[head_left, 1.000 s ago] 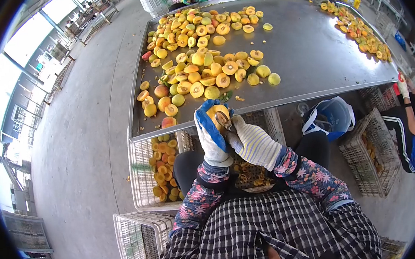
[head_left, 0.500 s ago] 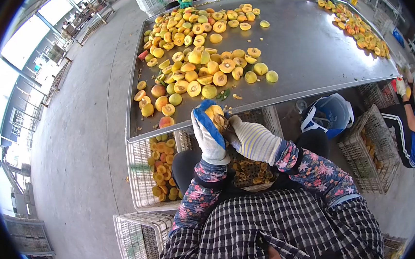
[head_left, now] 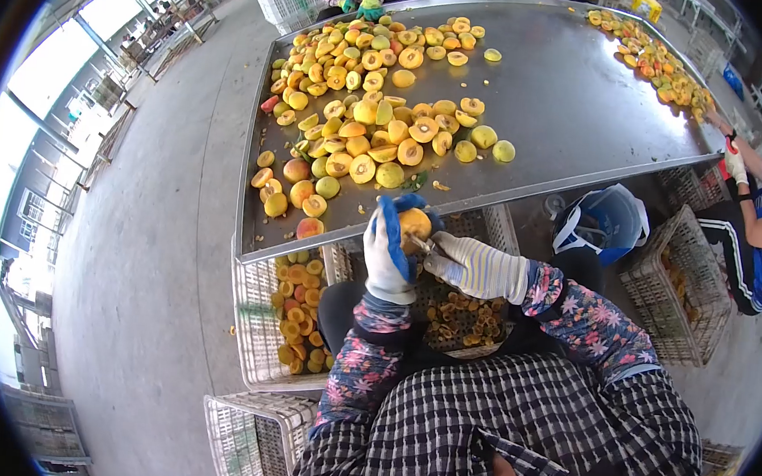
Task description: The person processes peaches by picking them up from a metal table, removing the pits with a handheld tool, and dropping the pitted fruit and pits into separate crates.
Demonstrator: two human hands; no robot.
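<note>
Piled fruit (head_left: 365, 102) blocks the left of the steel table (head_left: 580, 101). To the right I have bare top, up to a far fruit row (head_left: 655, 58).

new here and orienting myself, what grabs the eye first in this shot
The big heap of yellow peach halves spread over the steel table, upper centre. Just below it, the left hand in a blue-and-white glove grips a peach while the right hand, striped glove, holds a small tool against it.

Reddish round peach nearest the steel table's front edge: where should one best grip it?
Come from above, grip across the left and right sides of the reddish round peach: those sides are free, while a yellow peach lies close behind.
</note>
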